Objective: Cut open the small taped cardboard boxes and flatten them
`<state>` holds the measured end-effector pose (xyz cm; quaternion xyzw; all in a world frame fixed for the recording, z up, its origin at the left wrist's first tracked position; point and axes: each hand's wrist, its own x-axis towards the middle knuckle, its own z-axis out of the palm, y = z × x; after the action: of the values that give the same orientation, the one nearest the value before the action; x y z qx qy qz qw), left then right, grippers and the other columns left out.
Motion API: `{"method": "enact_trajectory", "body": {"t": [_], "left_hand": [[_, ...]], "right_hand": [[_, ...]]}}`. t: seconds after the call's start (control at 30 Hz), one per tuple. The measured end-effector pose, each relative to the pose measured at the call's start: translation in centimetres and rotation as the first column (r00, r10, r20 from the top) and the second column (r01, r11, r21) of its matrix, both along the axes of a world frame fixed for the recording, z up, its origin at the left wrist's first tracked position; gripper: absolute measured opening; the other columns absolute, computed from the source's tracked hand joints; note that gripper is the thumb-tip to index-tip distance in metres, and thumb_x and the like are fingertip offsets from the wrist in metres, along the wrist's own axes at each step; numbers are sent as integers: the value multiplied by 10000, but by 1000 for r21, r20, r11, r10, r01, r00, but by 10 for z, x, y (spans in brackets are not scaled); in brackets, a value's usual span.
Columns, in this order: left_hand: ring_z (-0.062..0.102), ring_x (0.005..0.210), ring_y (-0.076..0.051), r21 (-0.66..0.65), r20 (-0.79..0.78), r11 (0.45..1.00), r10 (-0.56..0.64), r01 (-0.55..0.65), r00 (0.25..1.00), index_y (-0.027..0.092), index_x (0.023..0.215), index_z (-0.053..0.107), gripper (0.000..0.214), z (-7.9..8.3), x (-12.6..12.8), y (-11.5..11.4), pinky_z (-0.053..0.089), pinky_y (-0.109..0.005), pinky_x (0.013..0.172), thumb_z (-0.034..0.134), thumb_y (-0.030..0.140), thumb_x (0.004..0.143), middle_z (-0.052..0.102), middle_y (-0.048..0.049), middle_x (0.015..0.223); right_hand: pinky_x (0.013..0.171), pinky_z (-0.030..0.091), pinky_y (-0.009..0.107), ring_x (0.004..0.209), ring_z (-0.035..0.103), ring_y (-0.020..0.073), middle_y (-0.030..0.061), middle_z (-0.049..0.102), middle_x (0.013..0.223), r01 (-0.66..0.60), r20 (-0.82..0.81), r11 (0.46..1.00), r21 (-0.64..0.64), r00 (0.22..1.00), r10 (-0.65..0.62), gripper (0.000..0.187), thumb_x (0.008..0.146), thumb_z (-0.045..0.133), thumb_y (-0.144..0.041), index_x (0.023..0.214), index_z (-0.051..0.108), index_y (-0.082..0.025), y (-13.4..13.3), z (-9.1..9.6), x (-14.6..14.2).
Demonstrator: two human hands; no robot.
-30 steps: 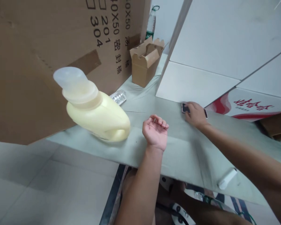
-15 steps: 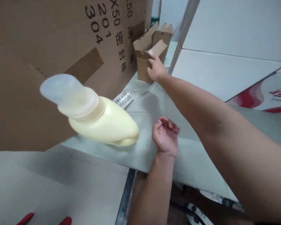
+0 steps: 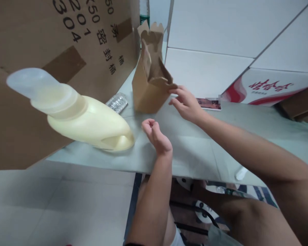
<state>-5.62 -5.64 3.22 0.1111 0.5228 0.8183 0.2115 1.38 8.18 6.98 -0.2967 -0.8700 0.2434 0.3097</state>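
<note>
A small open-topped brown cardboard box point(image 3: 147, 97) stands on the covered table with its flaps raised. My right hand point(image 3: 188, 104) is at the box's near right corner, fingers stretched and apart; a fingertip touches the rim. My left hand point(image 3: 157, 136) hovers above the table in front of the box, its fingers curled in toward the thumb, with nothing visible in them. Left of it stands a pale yellow bottle point(image 3: 100, 124) with a translucent cap. Between the bottle and the box lies a clear ridged plastic bottle point(image 3: 118, 102).
A large printed carton point(image 3: 28, 130) rises at the left. White cartons point(image 3: 210, 68) line the back. A dark red printed item point(image 3: 209, 103) lies beyond my right hand, and a small white object point(image 3: 241, 173) near the table's front edge point(image 3: 195, 176).
The small box has come nearer and turned, with my right hand shifting from its flap to its corner. My left hand has rolled over and its fingers have curled. The view has swung right.
</note>
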Motion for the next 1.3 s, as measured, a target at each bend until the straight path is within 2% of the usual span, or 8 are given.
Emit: {"method": "enact_trajectory", "body": {"t": [0.2, 0.33, 0.53, 0.7, 0.83, 0.9, 1.0, 1.3], "left_hand": [[456, 956, -189, 87, -201, 986, 159, -144, 967, 241, 875, 471, 81, 12, 17, -6, 380, -302, 952, 550, 229, 867, 408, -8, 952], [540, 1030, -194, 177, -125, 979, -82, 104, 989, 246, 991, 550, 131, 11, 19, 11, 431, -301, 984, 564, 302, 873, 547, -27, 1034], [594, 1041, -208, 281, -130, 917, -255, 282, 958, 267, 1083, 629, 321, 11, 23, 27, 473, -297, 946, 652, 430, 808, 615, -33, 1070], [536, 818, -153, 211, -239, 903, -323, 373, 916, 221, 871, 678, 241, 8, 34, 28, 448, -239, 782, 680, 457, 821, 567, -11, 879], [538, 799, -128, 115, -351, 913, -332, 392, 876, 219, 908, 671, 240, 1, 43, 31, 448, -212, 772, 766, 413, 803, 556, 7, 874], [566, 856, -135, 56, -396, 923, -330, 381, 857, 229, 1012, 660, 304, -2, 46, 33, 466, -216, 818, 789, 403, 799, 565, 1, 930], [587, 947, -152, -8, -502, 948, -278, 317, 819, 260, 1190, 600, 465, -8, 46, 36, 488, -257, 907, 792, 416, 797, 565, -23, 1079], [548, 1311, -308, -150, -956, 947, -212, 283, 202, 231, 1116, 785, 497, -17, 29, 28, 406, -506, 1152, 410, 537, 1006, 592, -115, 1435]], "right_hand": [[950, 617, 499, 1074, 720, 290, 101, 745, 1042, 132, -135, 990, 54, 983, -124, 353, 1002, 508, -437, 752, 698, -276, -89, 30, 143], [713, 650, 446, 861, 772, 272, 78, 779, 932, 173, -241, 983, 63, 958, -153, 256, 999, 521, -372, 845, 715, -307, -135, 16, 205], [852, 651, 472, 1181, 731, 323, 50, 762, 803, 167, -304, 985, 42, 941, -147, 192, 952, 554, -217, 1055, 675, -325, -152, -17, 225], [705, 632, 398, 1015, 749, 263, 119, 598, 1466, 202, -197, 966, 159, 966, -170, 450, 962, 535, -224, 1378, 625, -372, -151, -33, 227], [713, 608, 407, 974, 669, 249, 97, 539, 1392, 347, -249, 887, 306, 928, -277, 574, 931, 565, -204, 1463, 576, -420, -155, -45, 230], [820, 611, 450, 1046, 639, 269, 91, 487, 1422, 478, -347, 835, 272, 858, -378, 661, 908, 609, -208, 1513, 499, -449, -156, -50, 232], [1031, 563, 531, 1267, 596, 304, 109, 516, 1462, 389, -388, 920, 52, 857, -340, 839, 940, 602, -288, 1648, 172, -425, -156, -55, 234], [1125, 517, 486, 1375, 572, 313, 138, 553, 1507, 91, -286, 996, -23, 954, -94, 512, 990, 550, -436, 1475, 536, -272, -154, -55, 236]]}}
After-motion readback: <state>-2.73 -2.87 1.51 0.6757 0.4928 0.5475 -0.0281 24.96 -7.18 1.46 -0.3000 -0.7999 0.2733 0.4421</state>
